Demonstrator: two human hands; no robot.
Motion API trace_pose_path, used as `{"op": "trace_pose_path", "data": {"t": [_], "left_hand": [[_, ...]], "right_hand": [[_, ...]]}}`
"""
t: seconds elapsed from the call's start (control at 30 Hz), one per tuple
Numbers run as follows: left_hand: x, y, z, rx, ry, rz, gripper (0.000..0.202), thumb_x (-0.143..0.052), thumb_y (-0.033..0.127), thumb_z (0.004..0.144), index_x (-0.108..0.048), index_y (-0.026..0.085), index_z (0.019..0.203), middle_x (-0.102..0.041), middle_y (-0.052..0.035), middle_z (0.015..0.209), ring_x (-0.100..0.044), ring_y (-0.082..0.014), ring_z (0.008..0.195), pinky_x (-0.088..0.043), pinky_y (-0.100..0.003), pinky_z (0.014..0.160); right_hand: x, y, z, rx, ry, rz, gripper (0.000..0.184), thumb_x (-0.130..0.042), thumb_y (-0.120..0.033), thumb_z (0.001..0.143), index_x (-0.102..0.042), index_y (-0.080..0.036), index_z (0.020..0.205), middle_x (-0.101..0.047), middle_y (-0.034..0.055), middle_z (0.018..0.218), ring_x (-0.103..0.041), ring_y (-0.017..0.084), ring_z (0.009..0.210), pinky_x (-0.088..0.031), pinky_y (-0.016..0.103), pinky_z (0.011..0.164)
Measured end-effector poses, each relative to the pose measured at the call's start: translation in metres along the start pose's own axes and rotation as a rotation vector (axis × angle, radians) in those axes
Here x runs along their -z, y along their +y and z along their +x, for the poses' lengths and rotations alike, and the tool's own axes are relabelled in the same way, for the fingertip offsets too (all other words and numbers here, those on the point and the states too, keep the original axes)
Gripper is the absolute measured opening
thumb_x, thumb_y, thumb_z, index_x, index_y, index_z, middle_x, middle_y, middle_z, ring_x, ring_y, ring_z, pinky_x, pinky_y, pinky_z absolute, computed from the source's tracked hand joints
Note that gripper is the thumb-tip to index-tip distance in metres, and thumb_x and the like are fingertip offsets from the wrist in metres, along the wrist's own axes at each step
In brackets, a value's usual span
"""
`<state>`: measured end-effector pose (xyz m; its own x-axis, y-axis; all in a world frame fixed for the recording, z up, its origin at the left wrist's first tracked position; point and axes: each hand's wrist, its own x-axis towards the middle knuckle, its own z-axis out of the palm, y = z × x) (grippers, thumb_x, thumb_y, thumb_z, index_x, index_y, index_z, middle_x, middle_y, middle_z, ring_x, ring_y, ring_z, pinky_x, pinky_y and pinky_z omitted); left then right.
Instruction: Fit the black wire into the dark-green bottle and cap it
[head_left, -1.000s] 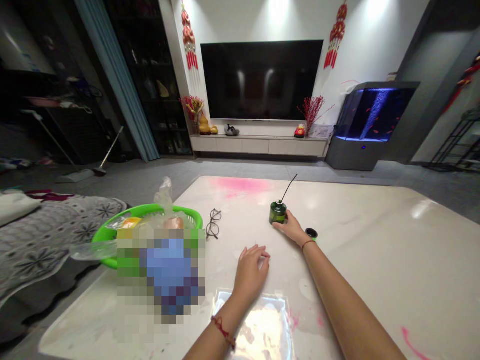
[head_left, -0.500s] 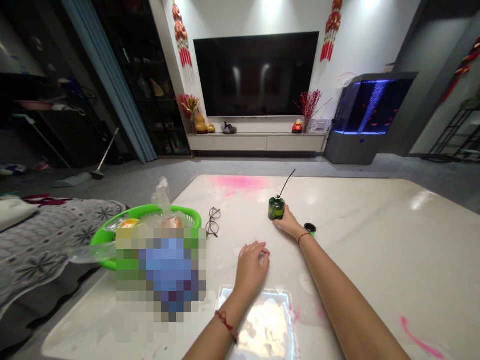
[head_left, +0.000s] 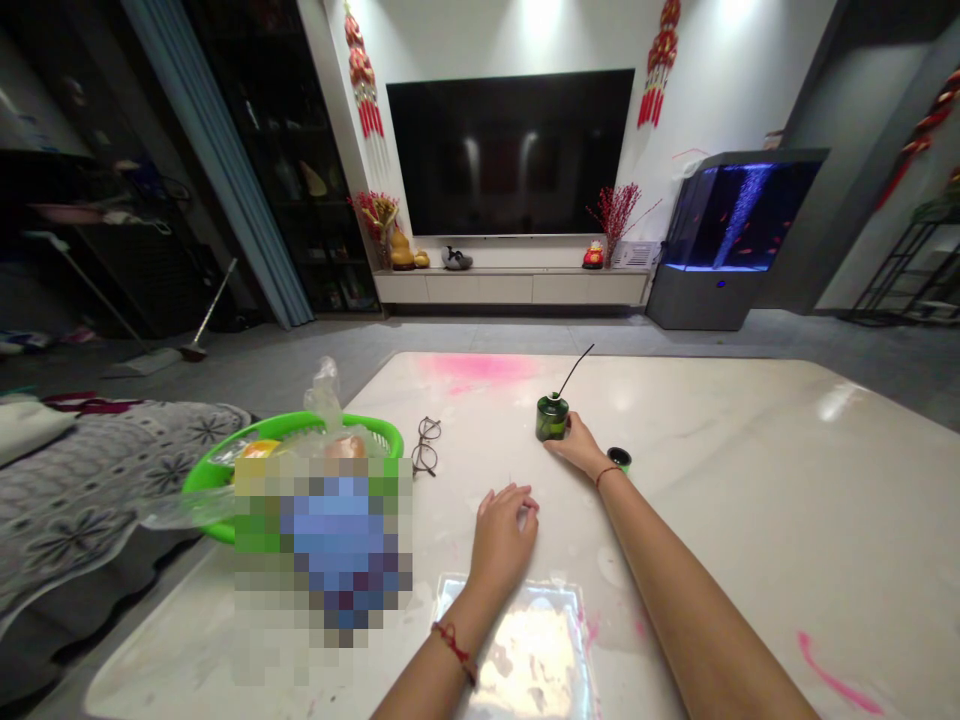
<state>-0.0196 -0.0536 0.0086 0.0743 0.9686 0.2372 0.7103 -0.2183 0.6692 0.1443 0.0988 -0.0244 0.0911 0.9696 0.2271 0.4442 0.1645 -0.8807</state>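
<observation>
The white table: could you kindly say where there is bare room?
Widest: right of the black cap, beyond the pink streak. Smaller: between the glasses and green bottle. The green basket crowds the left side; the left hand, the middle.

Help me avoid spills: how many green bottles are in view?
1: the green bottle, held by the right hand, right of the glasses. More could be hidden in the partly pixelated green basket.
</observation>
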Motion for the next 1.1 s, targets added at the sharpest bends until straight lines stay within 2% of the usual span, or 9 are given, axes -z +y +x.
{"op": "trace_pose_path", "data": {"t": [0.27,0.5,0.9,1.1], "left_hand": [[0.001,0.002,0.000,-0.002,0.001,0.006,0.017,-0.046,0.016,0.078,-0.063,0.022,0.078,-0.065,-0.0028,0.110,-0.052,-0.0195,0.113,-0.026,-0.044,0.106],[0.001,0.002,0.000,-0.006,0.006,0.001,0.017,-0.047,0.015,0.076,-0.063,0.022,0.078,-0.065,-0.0032,0.111,-0.052,-0.0196,0.113,-0.025,-0.044,0.107],[0.001,0.002,-0.001,-0.015,0.008,0.027,0.018,-0.047,0.013,0.076,-0.063,0.021,0.078,-0.065,-0.0029,0.110,-0.052,-0.0194,0.112,-0.026,-0.043,0.106],[0.002,0.003,-0.001,-0.027,0.016,0.033,0.018,-0.046,0.013,0.076,-0.062,0.021,0.078,-0.065,-0.0029,0.109,-0.053,-0.0188,0.109,-0.027,-0.043,0.105]], "right_hand": [[-0.003,0.001,-0.001,0.010,-0.011,-0.024,0.079,-0.071,-0.025,0.051,-0.038,-0.017,0.122,-0.060,0.0080,0.102,-0.059,0.023,0.093,-0.046,0.034,0.083],[-0.006,0.005,0.002,-0.004,-0.032,-0.060,0.061,-0.065,-0.021,0.055,-0.045,-0.018,0.113,-0.062,0.0071,0.098,-0.060,0.021,0.087,-0.048,0.031,0.077],[-0.004,-0.005,-0.004,-0.006,-0.001,-0.126,0.054,-0.068,-0.029,0.056,-0.050,-0.017,0.105,-0.063,0.0086,0.098,-0.060,0.024,0.090,-0.046,0.031,0.077],[-0.007,-0.014,-0.008,-0.056,0.037,-0.210,0.065,-0.068,-0.050,0.058,-0.047,-0.016,0.109,-0.061,0.0116,0.104,-0.058,0.025,0.096,-0.044,0.034,0.080]]}}
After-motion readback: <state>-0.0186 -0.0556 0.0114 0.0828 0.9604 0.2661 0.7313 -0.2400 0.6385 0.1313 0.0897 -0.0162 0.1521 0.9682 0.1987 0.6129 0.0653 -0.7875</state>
